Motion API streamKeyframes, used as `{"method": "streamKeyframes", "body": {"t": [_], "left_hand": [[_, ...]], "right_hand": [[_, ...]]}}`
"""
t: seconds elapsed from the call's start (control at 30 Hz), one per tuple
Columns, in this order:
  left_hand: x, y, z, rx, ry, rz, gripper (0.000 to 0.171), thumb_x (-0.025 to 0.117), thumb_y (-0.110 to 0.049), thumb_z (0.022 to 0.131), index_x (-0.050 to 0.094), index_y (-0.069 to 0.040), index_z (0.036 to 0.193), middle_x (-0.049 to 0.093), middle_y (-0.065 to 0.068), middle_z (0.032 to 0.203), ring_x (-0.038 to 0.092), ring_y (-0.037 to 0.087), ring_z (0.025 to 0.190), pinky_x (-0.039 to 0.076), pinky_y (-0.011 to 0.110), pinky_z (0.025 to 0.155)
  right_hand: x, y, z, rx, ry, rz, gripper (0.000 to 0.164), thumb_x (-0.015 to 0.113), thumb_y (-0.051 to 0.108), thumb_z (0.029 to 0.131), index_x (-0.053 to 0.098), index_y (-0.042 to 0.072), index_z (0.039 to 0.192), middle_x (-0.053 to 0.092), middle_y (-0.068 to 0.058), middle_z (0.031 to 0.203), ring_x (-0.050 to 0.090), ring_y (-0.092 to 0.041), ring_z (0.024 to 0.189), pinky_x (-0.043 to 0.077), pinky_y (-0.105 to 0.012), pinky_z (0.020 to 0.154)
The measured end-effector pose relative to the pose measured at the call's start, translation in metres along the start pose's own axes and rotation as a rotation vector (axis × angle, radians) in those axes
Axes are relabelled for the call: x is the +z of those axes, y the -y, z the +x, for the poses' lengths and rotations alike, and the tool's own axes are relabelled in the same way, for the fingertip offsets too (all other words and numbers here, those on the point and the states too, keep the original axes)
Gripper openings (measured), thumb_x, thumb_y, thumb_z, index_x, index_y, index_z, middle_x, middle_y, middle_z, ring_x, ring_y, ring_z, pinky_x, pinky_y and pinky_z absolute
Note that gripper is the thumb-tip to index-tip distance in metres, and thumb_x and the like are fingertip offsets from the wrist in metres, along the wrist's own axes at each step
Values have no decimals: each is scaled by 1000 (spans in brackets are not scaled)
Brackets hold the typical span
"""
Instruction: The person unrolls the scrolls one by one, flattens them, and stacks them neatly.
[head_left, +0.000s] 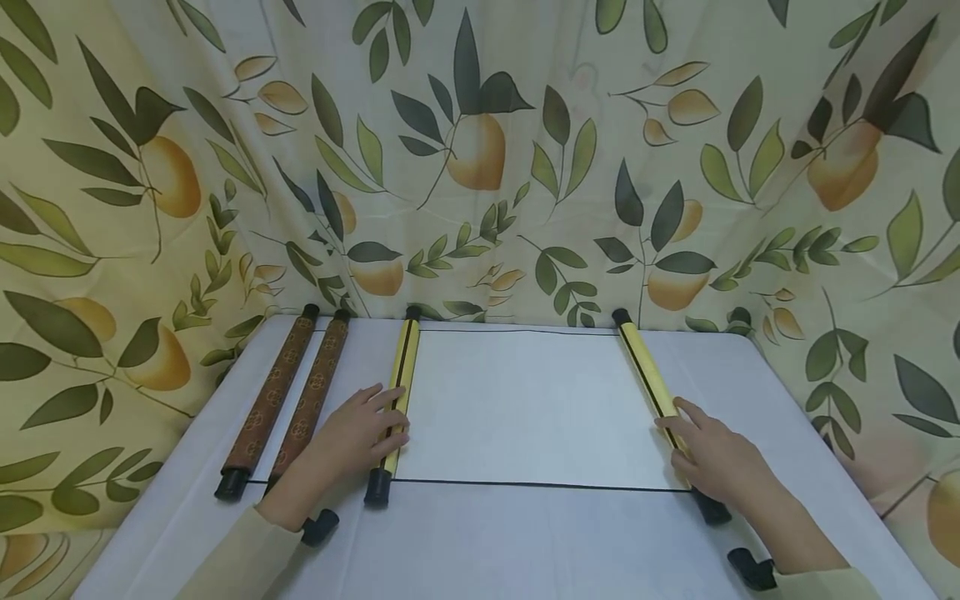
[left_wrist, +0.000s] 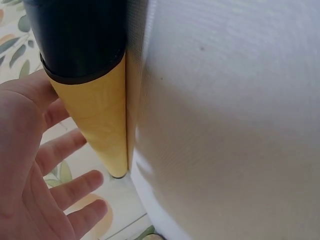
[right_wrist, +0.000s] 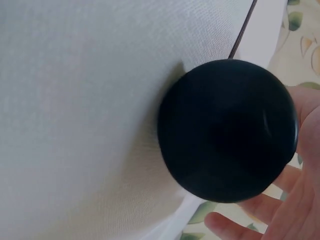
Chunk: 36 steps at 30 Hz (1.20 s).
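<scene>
A scroll lies spread on the table, its white sheet [head_left: 525, 400] between two yellow rolled ends with black knobs. My left hand [head_left: 367, 429] rests its fingers over the left roll [head_left: 407, 354]. In the left wrist view, the thumb and forefinger meet the yellow roll [left_wrist: 95, 110] beneath its black knob [left_wrist: 80, 35], while the other fingers spread loosely beside it. My right hand [head_left: 716, 458] lays its fingers across the right roll [head_left: 648, 367]. In the right wrist view, the round black knob [right_wrist: 227, 131] hides the roll and part of this hand [right_wrist: 295, 210].
Two brown patterned rolls [head_left: 273, 400] with black ends lie side by side left of the scroll; the left forearm overlaps the nearer one [head_left: 311, 400]. The white tabletop [head_left: 525, 550] meets a leaf-and-fruit-print curtain [head_left: 555, 208] at its back edge. Black wrist cameras [head_left: 752, 569] sit at the sleeves.
</scene>
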<state>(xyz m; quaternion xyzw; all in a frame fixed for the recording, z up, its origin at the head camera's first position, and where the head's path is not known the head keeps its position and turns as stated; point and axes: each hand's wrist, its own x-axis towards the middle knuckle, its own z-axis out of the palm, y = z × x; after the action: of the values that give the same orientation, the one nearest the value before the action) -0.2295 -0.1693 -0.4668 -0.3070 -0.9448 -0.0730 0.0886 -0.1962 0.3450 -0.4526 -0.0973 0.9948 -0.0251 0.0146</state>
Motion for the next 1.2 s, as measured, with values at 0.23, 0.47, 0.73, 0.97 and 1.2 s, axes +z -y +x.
{"method": "streamKeyframes", "body": {"t": [0.23,0.47,0.73,0.97,1.2], "left_hand": [[1,4,1,35,-42,9,17,57,-32,90,69,-25,99,49,8,133,42,34,123,29,47,103],[-1,6,0,30,-48,6,16,57,-35,90,69,-25,93,49,8,133,40,34,125,27,47,104],[0,9,-5,5,-43,16,19,57,-36,89,68,-25,100,49,7,133,40,37,124,28,47,103],[0,12,-11,-18,-33,31,19,56,-35,89,70,-26,97,47,7,135,38,38,125,28,48,103],[-3,14,-12,-29,-14,28,18,58,-35,88,70,-25,98,49,5,134,38,39,125,29,48,103]], "right_hand": [[-2,-2,-1,-12,3,-14,44,57,18,84,55,17,128,31,-25,140,44,-48,112,43,-58,73],[-2,-4,-2,5,9,-45,51,67,28,80,55,14,127,34,-26,137,50,-45,105,45,-55,69],[-2,-5,-4,16,25,-29,51,67,22,79,55,13,127,32,-29,137,45,-50,110,41,-61,75],[-6,-5,-6,35,34,-27,53,69,30,79,55,12,127,32,-28,137,46,-49,109,42,-61,74],[-4,-11,-5,54,51,-26,51,67,21,77,55,12,126,34,-31,134,48,-48,105,44,-58,69]]}}
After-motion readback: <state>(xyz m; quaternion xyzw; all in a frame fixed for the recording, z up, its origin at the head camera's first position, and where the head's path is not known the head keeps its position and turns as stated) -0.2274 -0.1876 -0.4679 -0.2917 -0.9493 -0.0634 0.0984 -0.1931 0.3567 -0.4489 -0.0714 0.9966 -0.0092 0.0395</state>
